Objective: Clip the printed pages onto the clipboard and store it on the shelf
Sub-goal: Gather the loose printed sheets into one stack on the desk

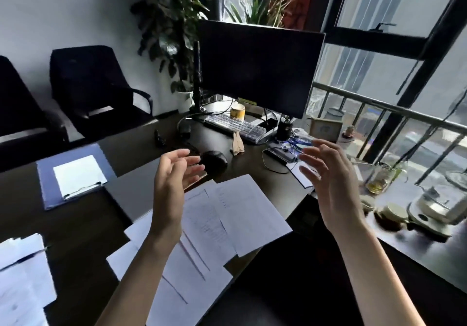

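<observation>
Printed pages (202, 227) fanned loosely, possibly overlapping; hands above, empty.

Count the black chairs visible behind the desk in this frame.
2. One chair stands against the wall beyond the blue clipboard; the other chair is cut off by the left edge. More may sit out of frame.

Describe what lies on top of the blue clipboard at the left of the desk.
A single white sheet lies on the blue clipboard, held by the metal clip at its near edge. The sheet looks blank. Whether more pages sit beneath it cannot be seen.
</observation>
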The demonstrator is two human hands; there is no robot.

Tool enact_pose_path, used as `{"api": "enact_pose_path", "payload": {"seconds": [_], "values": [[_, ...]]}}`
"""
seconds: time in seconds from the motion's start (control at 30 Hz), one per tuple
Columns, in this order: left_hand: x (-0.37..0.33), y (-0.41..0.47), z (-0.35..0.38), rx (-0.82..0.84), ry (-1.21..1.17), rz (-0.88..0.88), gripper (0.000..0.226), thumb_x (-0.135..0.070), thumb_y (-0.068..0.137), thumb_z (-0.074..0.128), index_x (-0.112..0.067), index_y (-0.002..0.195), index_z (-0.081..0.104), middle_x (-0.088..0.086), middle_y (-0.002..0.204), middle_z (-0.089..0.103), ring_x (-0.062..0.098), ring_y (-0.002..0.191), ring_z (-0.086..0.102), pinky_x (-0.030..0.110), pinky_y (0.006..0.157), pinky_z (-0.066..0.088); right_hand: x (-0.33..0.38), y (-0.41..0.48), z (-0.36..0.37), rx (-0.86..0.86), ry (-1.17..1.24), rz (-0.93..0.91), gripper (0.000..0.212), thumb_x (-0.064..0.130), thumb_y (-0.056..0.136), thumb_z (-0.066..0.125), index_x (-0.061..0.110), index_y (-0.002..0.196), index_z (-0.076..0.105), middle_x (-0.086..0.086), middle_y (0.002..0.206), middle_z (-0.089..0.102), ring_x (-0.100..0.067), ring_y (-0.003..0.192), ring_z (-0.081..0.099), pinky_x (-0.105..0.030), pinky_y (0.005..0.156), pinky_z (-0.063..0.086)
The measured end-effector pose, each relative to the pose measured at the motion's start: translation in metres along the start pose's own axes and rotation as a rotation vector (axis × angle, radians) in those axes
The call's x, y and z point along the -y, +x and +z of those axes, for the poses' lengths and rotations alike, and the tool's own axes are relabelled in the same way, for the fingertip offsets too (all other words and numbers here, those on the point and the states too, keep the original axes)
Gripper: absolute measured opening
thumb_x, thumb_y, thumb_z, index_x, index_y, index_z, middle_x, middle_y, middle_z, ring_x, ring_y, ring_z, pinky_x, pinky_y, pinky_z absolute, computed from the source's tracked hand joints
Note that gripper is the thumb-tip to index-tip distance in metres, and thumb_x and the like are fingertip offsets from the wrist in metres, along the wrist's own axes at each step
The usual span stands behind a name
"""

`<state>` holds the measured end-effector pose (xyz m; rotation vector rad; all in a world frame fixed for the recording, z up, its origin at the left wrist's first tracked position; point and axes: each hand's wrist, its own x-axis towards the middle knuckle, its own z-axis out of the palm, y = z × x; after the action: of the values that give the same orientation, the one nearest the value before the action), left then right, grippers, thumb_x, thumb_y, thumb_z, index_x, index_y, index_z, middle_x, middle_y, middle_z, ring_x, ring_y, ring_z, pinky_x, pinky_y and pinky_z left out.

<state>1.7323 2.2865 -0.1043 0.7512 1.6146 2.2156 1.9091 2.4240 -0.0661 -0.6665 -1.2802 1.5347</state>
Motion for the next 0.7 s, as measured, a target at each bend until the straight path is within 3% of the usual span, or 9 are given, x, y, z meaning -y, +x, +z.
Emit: {"api": "enact_pose_path", "payload": {"seconds": [0.13, 0.23, 0.4, 0.53, 0.63, 0.7], "values": [[0.042, 0.026, -0.016, -0.107, 0.048, -0.115, 0.022, -0.035, 0.079, 0.041, -0.03, 0.093, 0.057, -0.001, 0.097, 0.067, 0.012, 0.089, 0.067, 0.021, 0.072, 0.049, -0.045, 0.053, 0.009, 0.041, -0.046, 0.11, 0.021, 0.014, 0.092, 0.044, 0.021, 0.085, 0.062, 0.01, 0.071, 0.069, -0.003, 0.071, 0.066, -0.026, 0.076, 0.046], [0.077, 0.044, -0.029, -0.215, 0.098, -0.19, 0.021, -0.038, 0.079, 0.043, -0.031, 0.093, 0.057, -0.001, 0.098, 0.067, 0.016, 0.092, 0.066, 0.027, 0.076, 0.048, -0.093, 0.096, 0.013, 0.092, -0.105, 0.205, 0.023, 0.014, 0.091, 0.044, 0.024, 0.082, 0.063, 0.007, 0.076, 0.067, -0.006, 0.074, 0.064, -0.026, 0.073, 0.045], [0.133, 0.056, -0.049, -0.472, 0.204, -0.322, 0.021, -0.016, 0.094, 0.04, -0.028, 0.09, 0.056, 0.0, 0.095, 0.064, 0.018, 0.089, 0.063, 0.029, 0.077, 0.046, -0.185, 0.157, 0.012, 0.223, -0.285, 0.418, 0.02, 0.016, 0.092, 0.044, 0.025, 0.086, 0.061, 0.0, 0.089, 0.063, -0.013, 0.087, 0.059, -0.028, 0.074, 0.042], [0.176, 0.036, -0.079, -0.708, 0.352, -0.546, 0.012, -0.022, 0.092, 0.046, -0.023, 0.094, 0.058, -0.001, 0.105, 0.054, 0.019, 0.098, 0.053, 0.029, 0.078, 0.041, -0.26, 0.193, -0.005, 0.379, -0.494, 0.622, 0.011, 0.018, 0.093, 0.047, 0.019, 0.098, 0.057, -0.006, 0.107, 0.057, -0.022, 0.103, 0.053, -0.035, 0.087, 0.039], [0.195, 0.013, -0.108, -0.898, 0.502, -0.717, 0.02, -0.017, 0.09, 0.051, -0.013, 0.107, 0.06, 0.006, 0.108, 0.05, 0.019, 0.094, 0.05, 0.03, 0.077, 0.04, -0.301, 0.212, -0.026, 0.432, -0.696, 0.724, 0.026, 0.016, 0.09, 0.053, 0.013, 0.115, 0.052, -0.008, 0.118, 0.051, -0.027, 0.114, 0.046, -0.042, 0.097, 0.035], [0.205, -0.007, -0.126, -0.986, 0.582, -0.845, 0.026, -0.015, 0.09, 0.051, -0.007, 0.114, 0.058, 0.008, 0.11, 0.048, 0.024, 0.097, 0.05, 0.037, 0.081, 0.04, -0.32, 0.22, -0.042, 0.424, -0.83, 0.755, 0.039, 0.016, 0.084, 0.059, 0.009, 0.121, 0.05, -0.013, 0.12, 0.049, -0.03, 0.115, 0.044, -0.042, 0.093, 0.036]]}}
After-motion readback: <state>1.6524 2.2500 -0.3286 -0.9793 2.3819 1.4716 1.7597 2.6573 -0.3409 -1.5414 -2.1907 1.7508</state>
